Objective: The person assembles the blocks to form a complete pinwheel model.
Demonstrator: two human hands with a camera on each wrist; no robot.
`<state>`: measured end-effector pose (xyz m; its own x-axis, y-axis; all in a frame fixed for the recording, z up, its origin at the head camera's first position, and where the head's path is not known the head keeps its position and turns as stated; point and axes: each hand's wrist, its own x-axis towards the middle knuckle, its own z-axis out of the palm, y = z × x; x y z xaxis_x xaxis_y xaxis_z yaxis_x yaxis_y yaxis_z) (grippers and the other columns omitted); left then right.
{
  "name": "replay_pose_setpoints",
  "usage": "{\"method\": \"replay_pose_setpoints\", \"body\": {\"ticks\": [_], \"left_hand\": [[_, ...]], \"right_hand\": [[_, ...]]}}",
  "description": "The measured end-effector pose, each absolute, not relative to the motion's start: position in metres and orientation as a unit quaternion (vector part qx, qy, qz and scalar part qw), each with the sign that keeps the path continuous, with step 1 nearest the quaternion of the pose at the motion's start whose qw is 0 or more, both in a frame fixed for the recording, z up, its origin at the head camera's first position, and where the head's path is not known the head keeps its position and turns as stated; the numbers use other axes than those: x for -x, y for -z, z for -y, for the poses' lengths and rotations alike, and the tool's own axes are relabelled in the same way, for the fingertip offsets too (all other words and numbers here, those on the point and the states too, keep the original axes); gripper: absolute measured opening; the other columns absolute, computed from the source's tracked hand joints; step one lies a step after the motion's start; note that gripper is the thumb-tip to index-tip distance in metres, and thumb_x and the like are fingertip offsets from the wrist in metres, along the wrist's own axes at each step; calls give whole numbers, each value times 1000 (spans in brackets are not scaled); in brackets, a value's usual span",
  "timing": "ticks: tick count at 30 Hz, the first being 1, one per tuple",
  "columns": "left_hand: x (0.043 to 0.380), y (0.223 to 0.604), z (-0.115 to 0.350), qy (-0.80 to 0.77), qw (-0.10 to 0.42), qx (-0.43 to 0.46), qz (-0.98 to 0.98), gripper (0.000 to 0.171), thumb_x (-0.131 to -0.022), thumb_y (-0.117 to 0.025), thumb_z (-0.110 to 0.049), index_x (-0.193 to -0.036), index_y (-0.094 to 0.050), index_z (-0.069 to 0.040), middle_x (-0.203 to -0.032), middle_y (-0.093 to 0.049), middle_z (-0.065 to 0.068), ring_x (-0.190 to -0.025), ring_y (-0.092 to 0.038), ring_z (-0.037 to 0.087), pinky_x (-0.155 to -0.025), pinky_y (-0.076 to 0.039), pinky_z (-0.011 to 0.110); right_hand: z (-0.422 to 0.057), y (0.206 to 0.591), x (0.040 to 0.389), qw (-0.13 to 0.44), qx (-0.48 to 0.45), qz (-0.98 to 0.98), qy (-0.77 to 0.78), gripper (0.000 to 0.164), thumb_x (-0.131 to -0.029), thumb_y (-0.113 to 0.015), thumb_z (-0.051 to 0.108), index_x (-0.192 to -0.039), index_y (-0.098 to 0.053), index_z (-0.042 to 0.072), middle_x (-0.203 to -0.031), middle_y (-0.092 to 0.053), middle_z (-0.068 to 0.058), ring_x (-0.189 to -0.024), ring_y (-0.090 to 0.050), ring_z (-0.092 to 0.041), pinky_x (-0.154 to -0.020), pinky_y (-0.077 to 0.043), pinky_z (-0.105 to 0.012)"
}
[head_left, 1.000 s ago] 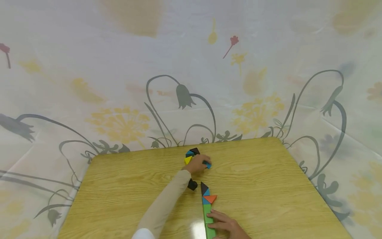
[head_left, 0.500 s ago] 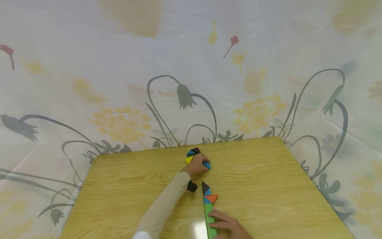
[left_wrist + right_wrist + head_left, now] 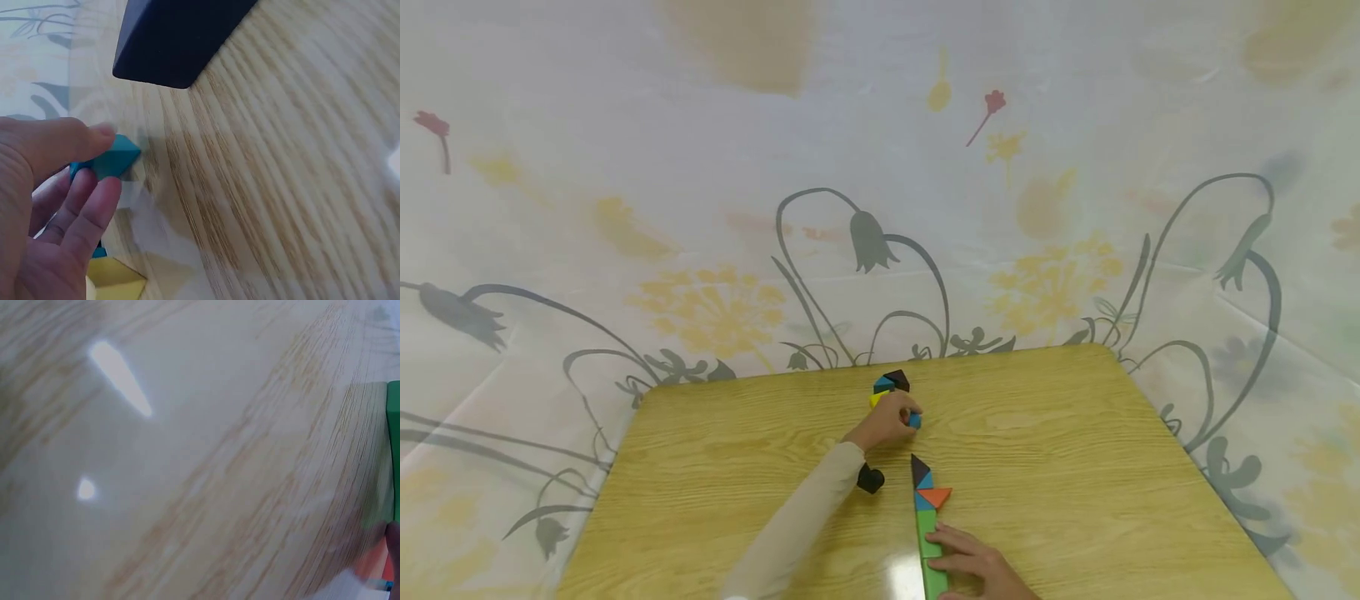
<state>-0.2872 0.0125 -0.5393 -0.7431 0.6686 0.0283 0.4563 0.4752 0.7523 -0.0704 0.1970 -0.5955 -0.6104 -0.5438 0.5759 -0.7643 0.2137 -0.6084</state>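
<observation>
My left hand (image 3: 887,421) pinches a blue triangular block (image 3: 115,159) between thumb and fingertips, at the far middle of the table. Right beside it lies a group of blocks: a yellow one (image 3: 876,400), a blue one (image 3: 883,382) and a dark one (image 3: 899,378). The hand partly hides this group. Nearer me, a row runs from a dark triangle (image 3: 919,472) through blue triangles and an orange triangle (image 3: 936,497) to green blocks (image 3: 928,533). Fingers of my right hand (image 3: 985,567) rest on the green blocks from the right side, loosely extended.
A wood-grain table (image 3: 1075,467) lies below, with a flower-patterned curtain (image 3: 1037,208) along its far edge and sides. A black camera (image 3: 871,478) sits on the left wrist. Close in the left wrist view looms a dark block (image 3: 175,44).
My left hand has shifted slightly left and turned, with the blue block in its fingers. The right hand stays at the green blocks. The head view has swung a little.
</observation>
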Motion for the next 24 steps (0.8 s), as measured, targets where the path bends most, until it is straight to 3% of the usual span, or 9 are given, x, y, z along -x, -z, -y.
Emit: {"method": "replay_pose_setpoints", "body": {"ticks": [8,17,24], "left_hand": [[279,543,-2,-410,133,-297,-852,39,-85,-70,-4,-122,-60,3,-120,-57,14,-108,-57,30,-86,-51,35],[269,546,8,-517,70,-253,-815,36,-83,-70,1,-116,-60,11,-116,-60,22,-98,-63,33,-78,-54,28],[252,547,16,-571,80,-224,-785,34,-83,-69,5,-114,-60,13,-114,-56,23,-102,-60,38,-81,-54,30]], "right_hand": [[-199,602,71,103,-408,783,-458,41,-80,-76,17,-118,-66,7,-133,-53,-15,-133,-38,-21,-104,-35,-29],[-196,593,67,76,-371,802,-462,39,-80,-76,18,-117,-67,10,-132,-55,-14,-132,-40,-21,-103,-37,-30],[-197,593,68,86,-392,789,-465,41,-79,-77,16,-117,-67,5,-131,-54,-16,-132,-39,-23,-103,-38,-30]]}}
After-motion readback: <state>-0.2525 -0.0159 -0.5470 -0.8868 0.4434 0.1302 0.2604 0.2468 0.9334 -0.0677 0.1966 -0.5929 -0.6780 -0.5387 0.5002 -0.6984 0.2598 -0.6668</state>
